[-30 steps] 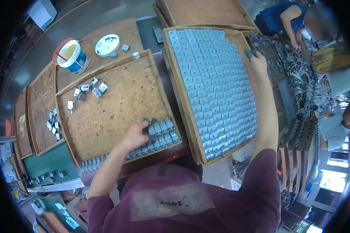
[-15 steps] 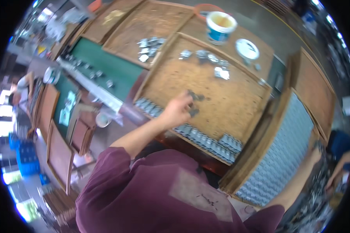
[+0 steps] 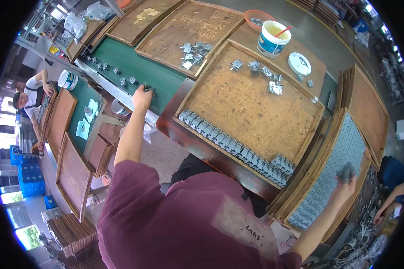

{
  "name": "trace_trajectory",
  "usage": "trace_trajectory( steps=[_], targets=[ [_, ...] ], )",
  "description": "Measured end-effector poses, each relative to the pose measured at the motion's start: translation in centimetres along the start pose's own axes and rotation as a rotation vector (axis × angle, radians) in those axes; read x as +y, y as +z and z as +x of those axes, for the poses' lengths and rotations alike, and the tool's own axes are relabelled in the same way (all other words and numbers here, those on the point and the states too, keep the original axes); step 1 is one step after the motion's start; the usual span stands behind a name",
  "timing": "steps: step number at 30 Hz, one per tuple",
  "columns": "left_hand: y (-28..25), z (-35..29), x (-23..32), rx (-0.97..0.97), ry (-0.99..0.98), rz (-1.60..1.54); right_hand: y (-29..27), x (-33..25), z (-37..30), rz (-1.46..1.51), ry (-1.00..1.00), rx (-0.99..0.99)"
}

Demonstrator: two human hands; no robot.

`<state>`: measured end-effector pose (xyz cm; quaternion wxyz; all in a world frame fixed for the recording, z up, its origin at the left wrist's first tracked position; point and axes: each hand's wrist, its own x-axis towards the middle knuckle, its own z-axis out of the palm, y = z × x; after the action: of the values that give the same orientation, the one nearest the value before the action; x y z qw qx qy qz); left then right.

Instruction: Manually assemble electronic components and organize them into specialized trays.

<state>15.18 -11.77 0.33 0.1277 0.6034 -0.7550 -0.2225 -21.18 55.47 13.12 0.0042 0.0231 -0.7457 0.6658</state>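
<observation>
My left hand (image 3: 142,97) reaches out to the far left over the green belt (image 3: 152,71), fingers closed round a small dark metal part (image 3: 150,89). Several loose metal parts (image 3: 123,81) lie on the belt just beyond it. On the right, my right hand (image 3: 344,190) is closed on some dark grey metal parts (image 3: 345,171), blurred, above a tray packed with rows of grey metal parts (image 3: 316,190). Between my hands lies a wooden tray (image 3: 251,107). Metal parts stand in a row (image 3: 220,140) along its near edge, and several loose ones (image 3: 254,66) sit near its far edge.
Behind the tray stand a white-and-blue bucket (image 3: 273,39) with a red stick, a white lid (image 3: 299,64) and an orange basin (image 3: 258,19). Another board (image 3: 184,31) holds piled metal parts. A co-worker (image 3: 33,96) is at the left; another person's arm (image 3: 393,199) shows at the right.
My left hand has moved from above the middle tray out left over the belt. My right hand has come inward from the right edge to above the packed tray. The dark parts left the middle tray.
</observation>
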Motion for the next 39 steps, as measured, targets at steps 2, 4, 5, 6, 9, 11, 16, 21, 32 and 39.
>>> trace_trajectory(
  steps=[2,4,5,6,9,11,16,21,32,39],
  targets=[
    [1.1,-1.4,1.3,-0.091,0.037,-0.435,2.4,-0.9,-2.7,-0.049,0.021,-0.087],
    [0.8,-5.1,4.5,-0.280,0.060,-1.061,7.1,-2.9,-5.5,-0.017,-0.021,-0.090],
    [-0.2,-7.6,7.4,-0.393,0.059,-1.261,9.0,-3.9,-6.6,0.012,-0.071,-0.105],
    [-0.1,-9.5,9.7,-0.536,0.056,-1.383,9.8,-3.9,-7.4,-0.035,-0.090,-0.186],
    [0.7,-15.0,15.6,-0.882,0.085,-1.504,13.1,-4.6,-10.3,0.020,0.018,-0.412],
    [1.0,-18.8,18.6,-1.083,0.119,-1.506,15.6,-7.5,-12.7,-0.126,0.162,-0.506],
    [0.4,-25.4,23.0,-1.208,0.400,-1.305,16.5,-8.2,-14.1,-0.575,-0.510,-0.522],
    [0.7,-28.0,24.1,-1.321,0.522,-1.264,15.5,-7.6,-14.1,-0.568,-0.643,-0.511],
    [2.5,-32.4,25.3,-0.801,0.966,-0.781,15.7,-4.6,-14.6,-0.748,-0.764,-0.289],
    [3.3,-31.4,26.1,-0.740,1.294,-0.814,13.6,-5.9,-13.4,-0.553,-0.146,-0.617]
  ],
)
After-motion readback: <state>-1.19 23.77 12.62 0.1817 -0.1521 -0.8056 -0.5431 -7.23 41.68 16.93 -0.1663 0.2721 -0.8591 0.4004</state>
